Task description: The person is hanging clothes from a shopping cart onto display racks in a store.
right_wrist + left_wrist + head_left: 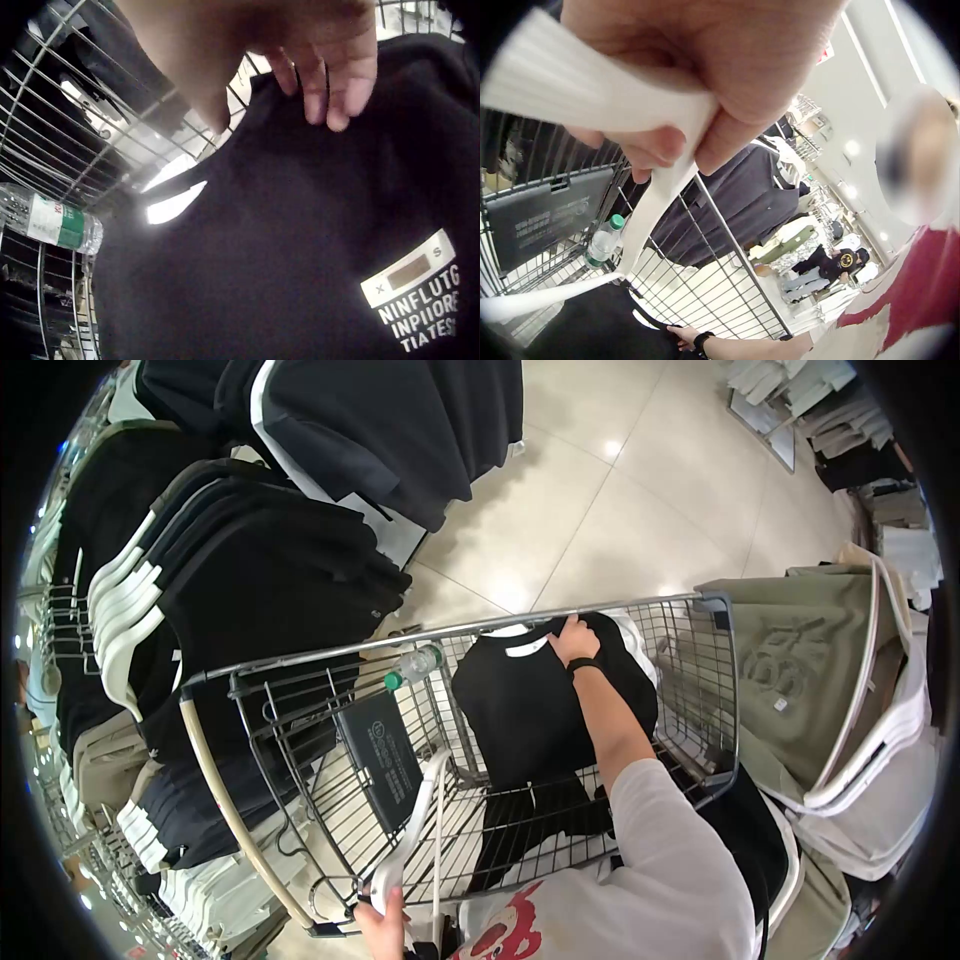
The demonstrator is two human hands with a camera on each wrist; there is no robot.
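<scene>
In the head view, my left hand grips a white plastic clothes hanger over the cart's near corner; the left wrist view has the fingers curled round the hanger. No garment hangs on it. A black T-shirt lies spread in the cart, a white label inside its neck and a size strip with white print on its front. My right hand holds the shirt by the neckline's edge, thumb at the collar and fingers over the fabric in the right wrist view.
The wire shopping cart also carries a green-capped bottle, a dark panel and white fabric under the shirt. Racks of black clothes crowd the left. Olive garments hang close on the right. A person is farther off.
</scene>
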